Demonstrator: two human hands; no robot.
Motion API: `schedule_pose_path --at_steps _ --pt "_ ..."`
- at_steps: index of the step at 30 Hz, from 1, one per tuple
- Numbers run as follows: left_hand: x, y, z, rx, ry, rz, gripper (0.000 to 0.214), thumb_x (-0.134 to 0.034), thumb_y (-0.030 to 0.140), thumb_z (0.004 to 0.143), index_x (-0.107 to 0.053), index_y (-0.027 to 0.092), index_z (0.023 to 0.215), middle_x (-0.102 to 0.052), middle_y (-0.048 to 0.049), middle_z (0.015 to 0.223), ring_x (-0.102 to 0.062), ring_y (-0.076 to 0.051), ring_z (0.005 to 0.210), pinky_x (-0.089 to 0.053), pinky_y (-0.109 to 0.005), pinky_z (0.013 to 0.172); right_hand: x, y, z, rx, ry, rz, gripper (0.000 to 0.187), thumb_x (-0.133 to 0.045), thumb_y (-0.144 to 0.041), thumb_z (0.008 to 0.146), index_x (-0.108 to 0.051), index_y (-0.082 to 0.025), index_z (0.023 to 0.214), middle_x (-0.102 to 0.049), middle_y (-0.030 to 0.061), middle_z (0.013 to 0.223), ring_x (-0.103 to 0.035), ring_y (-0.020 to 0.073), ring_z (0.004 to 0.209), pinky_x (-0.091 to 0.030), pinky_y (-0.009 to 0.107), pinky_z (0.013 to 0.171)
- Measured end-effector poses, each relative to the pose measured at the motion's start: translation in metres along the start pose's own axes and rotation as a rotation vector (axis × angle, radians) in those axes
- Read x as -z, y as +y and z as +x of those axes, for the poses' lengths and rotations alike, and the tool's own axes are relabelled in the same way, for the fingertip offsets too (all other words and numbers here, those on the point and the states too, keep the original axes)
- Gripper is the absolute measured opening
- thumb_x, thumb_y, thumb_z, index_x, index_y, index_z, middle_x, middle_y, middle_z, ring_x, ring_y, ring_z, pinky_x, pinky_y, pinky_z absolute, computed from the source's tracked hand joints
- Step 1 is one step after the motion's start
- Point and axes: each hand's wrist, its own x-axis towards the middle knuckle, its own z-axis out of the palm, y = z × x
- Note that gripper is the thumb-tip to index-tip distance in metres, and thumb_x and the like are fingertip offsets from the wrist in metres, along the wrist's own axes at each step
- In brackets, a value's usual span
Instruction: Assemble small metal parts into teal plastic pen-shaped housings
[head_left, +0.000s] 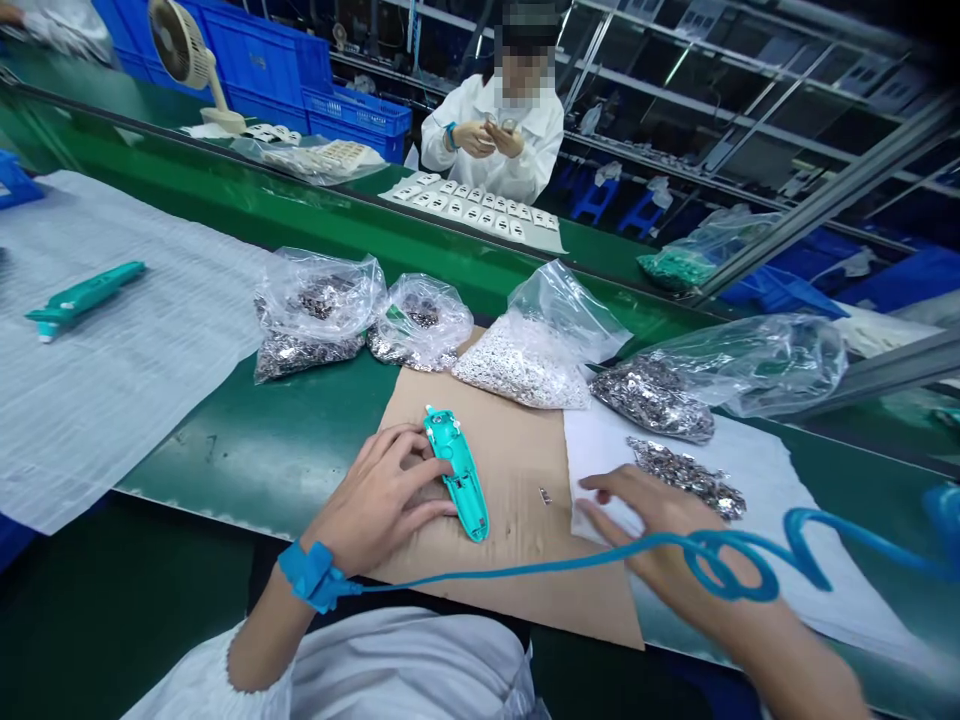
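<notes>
My left hand (pixel 382 497) rests on a brown cardboard sheet (pixel 517 480), its fingers holding a teal plastic housing (pixel 457 472) that lies flat there. A blue wrist strap sits on that wrist, and its coiled blue cord (pixel 720 560) runs off to the right. My right hand (pixel 652 525) hovers over the edge of a white foam sheet (pixel 757 470), fingers spread, holding nothing. One tiny metal part (pixel 546 495) lies on the cardboard between my hands. A loose pile of small metal parts (pixel 686 475) sits on the white sheet just beyond my right hand.
Several clear bags of small metal parts (pixel 319 310) line the green bench behind the cardboard. A second teal housing (pixel 82 297) lies on white foam at left. Across the conveyor a person in white (pixel 495 130) handles parts above rows of white pieces (pixel 480 207). A fan (pixel 184 55) stands far left.
</notes>
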Motion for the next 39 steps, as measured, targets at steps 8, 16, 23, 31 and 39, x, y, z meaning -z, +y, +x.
schedule_pose_path --at_steps 8,16,23,31,39 --pt "-0.005 -0.002 -0.003 0.018 0.057 0.001 0.032 -0.062 0.049 0.088 -0.064 0.029 0.112 -0.058 -0.0060 0.113 -0.045 -0.029 0.125 -0.043 -0.045 0.102 -0.013 -0.049 0.017 -0.095 -0.212 -0.036 0.026 -0.042 -0.022 0.095 -0.067 -0.023 0.089 -0.068 0.0076 0.092 -0.069 0.0232 0.075 -0.050 0.033 0.064" --pt "0.003 0.001 -0.002 0.020 -0.022 -0.039 0.028 -0.057 0.043 0.093 -0.063 0.026 0.114 -0.057 -0.0085 0.114 -0.044 -0.031 0.126 -0.042 -0.049 0.101 -0.016 -0.046 0.017 -0.110 -0.224 0.141 0.018 -0.045 -0.029 0.094 -0.062 -0.023 0.093 -0.066 0.0073 0.098 -0.067 0.0228 0.080 -0.049 0.034 0.072" --pt "0.005 0.004 -0.001 0.041 -0.040 -0.034 0.040 -0.056 0.049 0.092 -0.058 0.023 0.122 -0.057 -0.0091 0.105 -0.049 -0.029 0.111 -0.044 -0.048 0.093 0.004 -0.058 0.022 -0.112 -0.311 0.486 0.023 -0.041 -0.036 0.098 -0.061 -0.024 0.093 -0.066 0.0040 0.097 -0.064 0.0205 0.089 -0.048 0.031 0.076" --pt "0.017 0.034 -0.007 -0.134 0.082 -0.084 0.026 -0.046 0.032 0.099 -0.063 0.022 0.117 -0.060 -0.0061 0.090 -0.052 -0.022 0.090 -0.046 -0.036 0.081 0.017 -0.087 0.033 0.023 -0.385 0.945 0.023 -0.053 -0.043 0.095 -0.065 -0.024 0.088 -0.067 -0.0003 0.084 -0.062 0.0165 0.081 -0.049 0.025 0.072" --pt "0.015 0.048 -0.010 -0.132 0.114 -0.124 0.012 -0.054 0.025 0.096 -0.065 0.020 0.093 -0.066 -0.0035 0.092 -0.056 -0.020 0.091 -0.044 -0.035 0.083 0.011 -0.092 0.029 0.014 -0.430 1.025 0.020 -0.059 -0.042 0.093 -0.064 -0.023 0.092 -0.068 -0.0001 0.089 -0.063 0.0149 0.079 -0.049 0.022 0.067"
